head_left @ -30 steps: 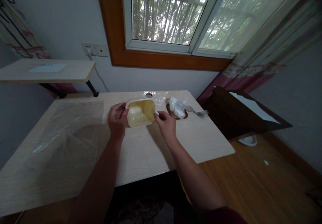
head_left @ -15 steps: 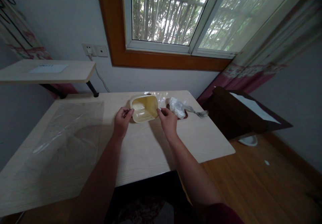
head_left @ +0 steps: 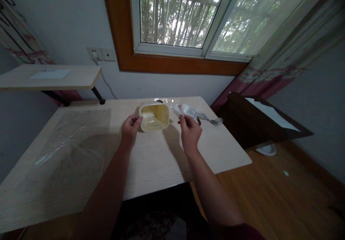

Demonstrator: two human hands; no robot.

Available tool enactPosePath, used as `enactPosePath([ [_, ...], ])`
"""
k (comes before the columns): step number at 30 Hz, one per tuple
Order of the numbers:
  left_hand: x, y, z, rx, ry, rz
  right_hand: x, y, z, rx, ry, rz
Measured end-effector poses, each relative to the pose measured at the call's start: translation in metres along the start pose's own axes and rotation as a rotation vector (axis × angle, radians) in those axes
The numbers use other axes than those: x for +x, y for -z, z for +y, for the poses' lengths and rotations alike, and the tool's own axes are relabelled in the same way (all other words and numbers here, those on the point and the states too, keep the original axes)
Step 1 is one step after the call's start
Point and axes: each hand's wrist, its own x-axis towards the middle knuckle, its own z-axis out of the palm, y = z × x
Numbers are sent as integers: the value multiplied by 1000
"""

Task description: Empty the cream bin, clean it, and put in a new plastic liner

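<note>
The left hand point(head_left: 130, 130) has its grip on the cream container point(head_left: 154, 117) by one side. The right hand point(head_left: 191, 134) pinches a whitish scrap point(head_left: 176, 109) (thin, crumpled) near the white bundle point(head_left: 189, 111).

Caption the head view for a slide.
Left hand holding a pale yellow container by its edge, right hand pinching thin pale material beside a crumpled plastic bag.

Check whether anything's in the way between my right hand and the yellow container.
Nothing solid that I can see. Between your right hand and the yellow container there's only some translucent plastic, seemingly pinched by that hand and pointing toward the container. The crumpled bag lies just beyond the hand, outside that gap.
</note>
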Motion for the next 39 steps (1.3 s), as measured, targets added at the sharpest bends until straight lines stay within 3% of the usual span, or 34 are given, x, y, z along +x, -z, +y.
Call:
enactPosePath([
  [3,-2,-2,4,8,10,3,-9,5,-14,15,38,-49],
  [6,-3,-4,8,11,18,8,-20,-2,-21,-8,191,-265],
  [9,-3,-5,9,13,18,8,-26,-18,-20,-139,346,-470],
  [17,-3,-4,10,7,27,17,-27,-56,-17,-569,591,-729],
  [25,-3,-5,10,17,37,-5,-24,-67,-26,-725,515,-914],
  [33,-1,-1,-3,20,65,-83,0,-104,-12,-810,366,-1084],
  [39,-2,0,0,55,73,-112,12,-126,-5,-903,345,-1121],
])
